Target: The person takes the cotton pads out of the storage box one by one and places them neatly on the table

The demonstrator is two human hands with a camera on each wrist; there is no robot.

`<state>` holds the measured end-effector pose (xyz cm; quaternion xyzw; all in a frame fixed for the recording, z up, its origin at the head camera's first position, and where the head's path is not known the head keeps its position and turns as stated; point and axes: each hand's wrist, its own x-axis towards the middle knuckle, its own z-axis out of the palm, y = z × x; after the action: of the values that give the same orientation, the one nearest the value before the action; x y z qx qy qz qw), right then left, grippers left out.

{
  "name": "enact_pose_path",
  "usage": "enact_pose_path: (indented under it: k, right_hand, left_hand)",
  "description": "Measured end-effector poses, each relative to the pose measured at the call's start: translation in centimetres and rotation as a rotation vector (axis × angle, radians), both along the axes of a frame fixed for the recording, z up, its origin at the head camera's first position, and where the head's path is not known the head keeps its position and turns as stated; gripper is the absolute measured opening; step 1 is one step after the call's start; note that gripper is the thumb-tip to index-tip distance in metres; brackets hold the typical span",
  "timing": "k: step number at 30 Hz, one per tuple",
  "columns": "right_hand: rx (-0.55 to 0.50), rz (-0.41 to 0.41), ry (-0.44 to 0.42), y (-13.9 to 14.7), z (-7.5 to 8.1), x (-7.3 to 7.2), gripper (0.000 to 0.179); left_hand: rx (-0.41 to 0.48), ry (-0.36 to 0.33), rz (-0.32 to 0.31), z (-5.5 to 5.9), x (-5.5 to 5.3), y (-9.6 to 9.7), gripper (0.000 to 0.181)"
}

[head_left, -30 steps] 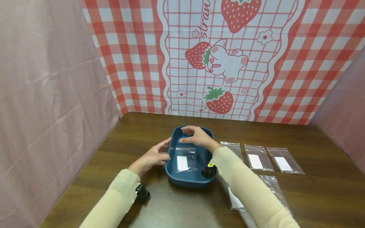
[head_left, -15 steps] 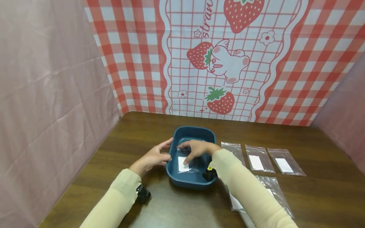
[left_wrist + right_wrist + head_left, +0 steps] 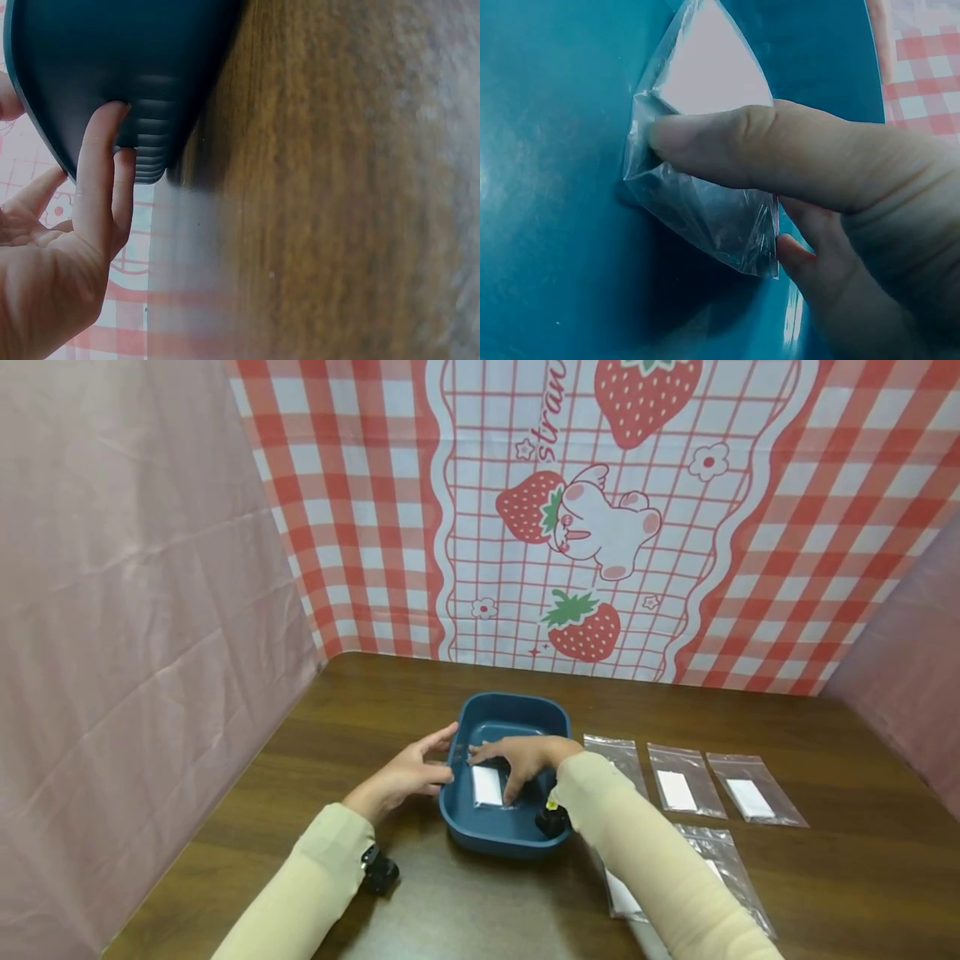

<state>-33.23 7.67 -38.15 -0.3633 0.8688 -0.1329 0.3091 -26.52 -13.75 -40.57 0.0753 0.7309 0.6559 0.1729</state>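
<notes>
A clear zip-lock bag [image 3: 720, 217] with a white rectangular piece [image 3: 487, 787] inside lies in a deep blue plastic bin [image 3: 498, 843]. My right hand [image 3: 527, 760] reaches into the bin and pinches the bag. In the right wrist view the thumb [image 3: 727, 146] presses on the crumpled plastic, with other fingers behind its edge. My left hand [image 3: 405, 774] rests against the left side of the bin. Its fingers [image 3: 97, 165] touch the outer wall in the left wrist view, fairly straight.
Several more zip-lock bags with white pieces, including one bag [image 3: 684, 781] and another [image 3: 753, 789], lie on the wooden table [image 3: 360, 693] to the right. The right forearm partly covers the nearest ones. Behind the table hangs a red checked cloth [image 3: 375, 527].
My right hand has come down and toward me inside the bin, and its thumb and fingers have closed on the zip-lock bag, bunching it. The left hand has stayed at the bin's side.
</notes>
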Motion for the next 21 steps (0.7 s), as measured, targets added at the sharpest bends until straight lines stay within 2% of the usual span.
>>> enact_pose_path:
  k: [8,13,18,21]
  right_hand:
    - [-0.044,-0.011,0.079,-0.22,-0.01,0.17,0.068]
    - [-0.041,-0.032,0.061,-0.16,0.06,0.2,0.068]
    - [-0.029,-0.02,0.0,-0.21,-0.09,0.15,0.081]
    - [-0.02,-0.002,0.009,-0.26,-0.11,0.2,0.085]
  left_hand:
    - [-0.013,0.0,0.002,-0.04,0.03,0.04,0.077]
    - [-0.018,0.008,0.003,0.08,0.12,0.08,0.078]
    - [-0.028,0.013,0.01,0.24,0.26,0.08,0.078]
    - [-0.035,0.01,0.014,0.24,0.25,0.08,0.078]
